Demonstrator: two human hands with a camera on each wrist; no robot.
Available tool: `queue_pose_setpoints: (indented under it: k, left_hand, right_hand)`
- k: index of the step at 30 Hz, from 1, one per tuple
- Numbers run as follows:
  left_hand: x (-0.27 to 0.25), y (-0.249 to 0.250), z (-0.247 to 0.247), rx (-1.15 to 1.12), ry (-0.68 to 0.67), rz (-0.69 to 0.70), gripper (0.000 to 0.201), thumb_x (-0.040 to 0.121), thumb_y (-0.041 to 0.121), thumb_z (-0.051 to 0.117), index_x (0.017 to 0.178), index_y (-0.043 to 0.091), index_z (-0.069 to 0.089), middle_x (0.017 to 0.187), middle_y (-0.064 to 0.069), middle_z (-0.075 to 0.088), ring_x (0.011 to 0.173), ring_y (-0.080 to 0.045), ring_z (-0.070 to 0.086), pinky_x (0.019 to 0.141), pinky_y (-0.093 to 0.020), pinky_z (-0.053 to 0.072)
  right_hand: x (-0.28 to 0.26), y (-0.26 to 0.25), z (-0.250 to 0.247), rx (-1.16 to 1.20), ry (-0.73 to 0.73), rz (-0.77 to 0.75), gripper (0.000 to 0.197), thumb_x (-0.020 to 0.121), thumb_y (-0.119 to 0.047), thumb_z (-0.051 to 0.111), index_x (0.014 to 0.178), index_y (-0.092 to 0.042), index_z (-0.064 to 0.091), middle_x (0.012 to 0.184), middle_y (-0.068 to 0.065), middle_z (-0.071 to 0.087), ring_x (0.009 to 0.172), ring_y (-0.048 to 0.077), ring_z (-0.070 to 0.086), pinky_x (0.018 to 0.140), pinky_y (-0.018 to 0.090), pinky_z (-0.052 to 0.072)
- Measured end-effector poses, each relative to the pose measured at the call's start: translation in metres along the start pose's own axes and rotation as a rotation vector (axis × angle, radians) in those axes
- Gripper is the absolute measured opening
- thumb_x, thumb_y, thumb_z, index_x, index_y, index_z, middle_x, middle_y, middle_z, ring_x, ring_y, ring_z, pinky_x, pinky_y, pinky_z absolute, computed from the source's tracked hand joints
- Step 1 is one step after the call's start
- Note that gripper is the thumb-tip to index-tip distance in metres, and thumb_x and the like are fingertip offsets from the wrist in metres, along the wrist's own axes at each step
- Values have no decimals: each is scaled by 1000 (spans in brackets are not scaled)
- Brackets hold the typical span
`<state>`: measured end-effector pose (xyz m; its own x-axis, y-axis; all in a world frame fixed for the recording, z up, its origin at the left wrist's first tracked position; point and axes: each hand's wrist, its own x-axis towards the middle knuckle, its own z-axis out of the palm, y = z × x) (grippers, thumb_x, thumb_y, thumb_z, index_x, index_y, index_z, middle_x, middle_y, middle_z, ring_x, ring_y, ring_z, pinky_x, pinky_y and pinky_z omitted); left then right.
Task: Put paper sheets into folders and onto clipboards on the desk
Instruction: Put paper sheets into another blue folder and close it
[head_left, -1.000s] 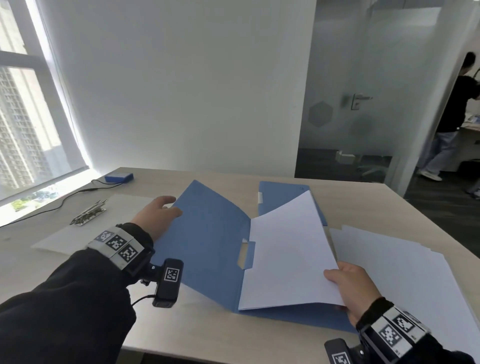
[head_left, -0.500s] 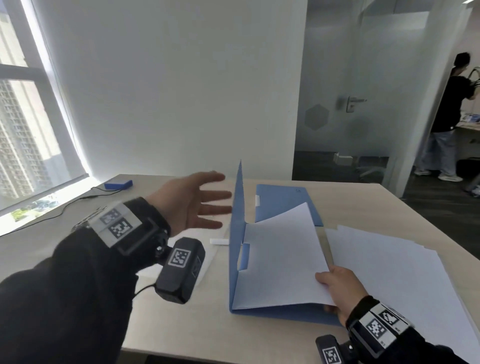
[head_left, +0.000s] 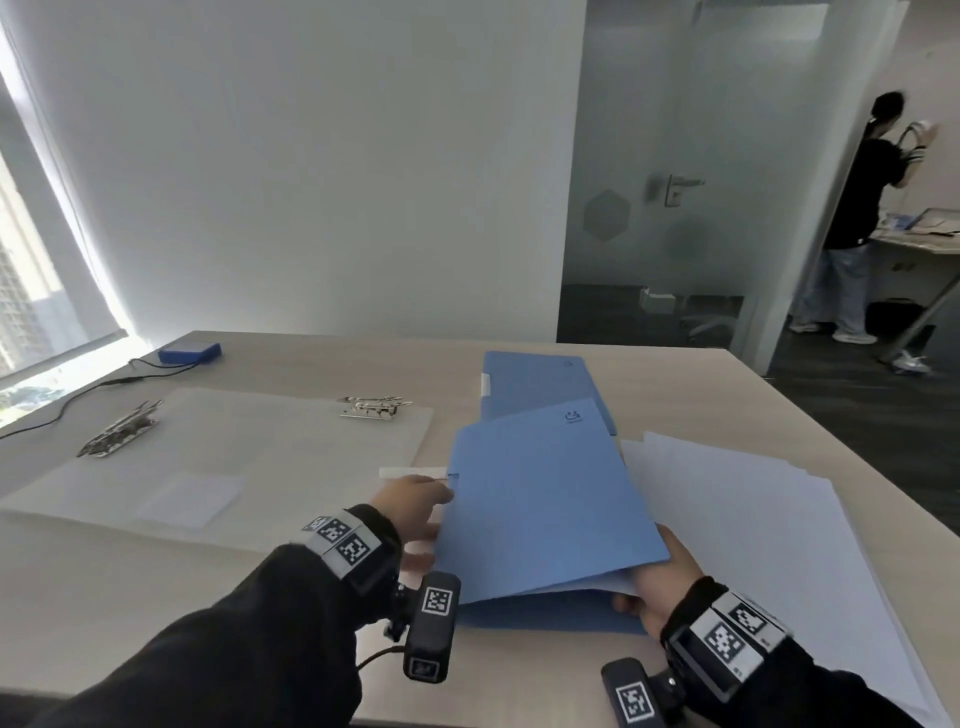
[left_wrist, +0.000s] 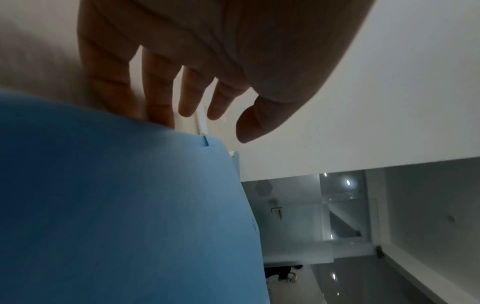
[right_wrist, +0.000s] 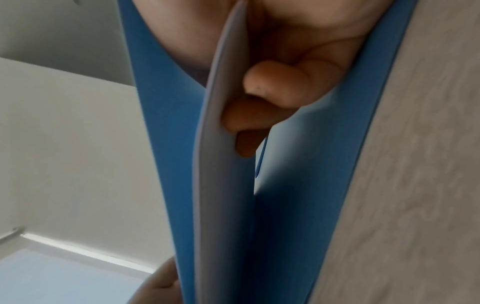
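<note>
From my head camera, the blue folder (head_left: 545, 509) lies on the desk (head_left: 675, 384) in front of me, its front cover folded over but lifted at the near end. My left hand (head_left: 415, 512) is at the folder's left edge with the fingers stretched out and gripping nothing; whether they touch the cover I cannot tell. My right hand (head_left: 662, 582) is at the near right corner, reaching in between the covers, where the edge of a white sheet (head_left: 587, 586) shows. A second blue folder (head_left: 535, 379) lies flat just behind the first, partly under it. A loose stack of paper (head_left: 753, 519) lies on the desk to the right. To the left lie two clear clipboards: one (head_left: 270, 441) with its metal clip (head_left: 371, 407) near the folders, the other (head_left: 67, 478) with its clip (head_left: 118, 436) nearer the window. A small blue box (head_left: 190, 352) with a black cable (head_left: 78, 395) sits at the far left. A person (head_left: 857, 218) stands beyond the glass partition.

From my left wrist, my left hand (left_wrist: 207, 51) is spread, fingers (left_wrist: 158, 86) straight, their tips right at the edge of the blue folder (left_wrist: 116, 205).

From my right wrist, my right hand (right_wrist: 298, 51) is inside the folder (right_wrist: 161, 123), fingers (right_wrist: 285, 82) curled against the sheet (right_wrist: 223, 185), pinching it between the two covers. The desk (right_wrist: 415, 185) runs along the right.
</note>
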<state>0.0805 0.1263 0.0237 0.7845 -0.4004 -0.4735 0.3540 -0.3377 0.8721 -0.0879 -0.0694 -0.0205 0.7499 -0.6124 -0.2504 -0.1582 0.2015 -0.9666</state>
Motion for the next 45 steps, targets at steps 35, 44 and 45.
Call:
queue_pose_setpoints:
  k: [35, 44, 45]
  left_hand:
    - [15, -9, -40, 392, 228, 426, 22, 90, 28, 60, 110, 18, 64, 88, 4, 68, 71, -17, 65, 54, -24, 43]
    - [26, 17, -64, 884, 525, 516, 38, 90, 53, 42, 122, 40, 58, 129, 15, 61, 127, -16, 49, 106, -43, 24]
    - [26, 19, -64, 902, 492, 484, 34, 91, 52, 40, 111, 37, 63, 114, 13, 68, 118, -17, 56, 102, -41, 25]
  right_hand:
    - [5, -33, 12, -117, -75, -285, 21, 96, -8, 54, 108, -18, 69, 105, 6, 77, 96, 25, 73, 85, 44, 57]
    - [0, -37, 1, -150, -157, -303, 22, 96, -5, 54, 104, -16, 71, 98, 0, 79, 87, 18, 75, 73, 30, 57]
    - [0, -38, 1, -151, -166, -306, 23, 96, -5, 54, 104, -16, 72, 97, 0, 79, 87, 18, 75, 72, 29, 57]
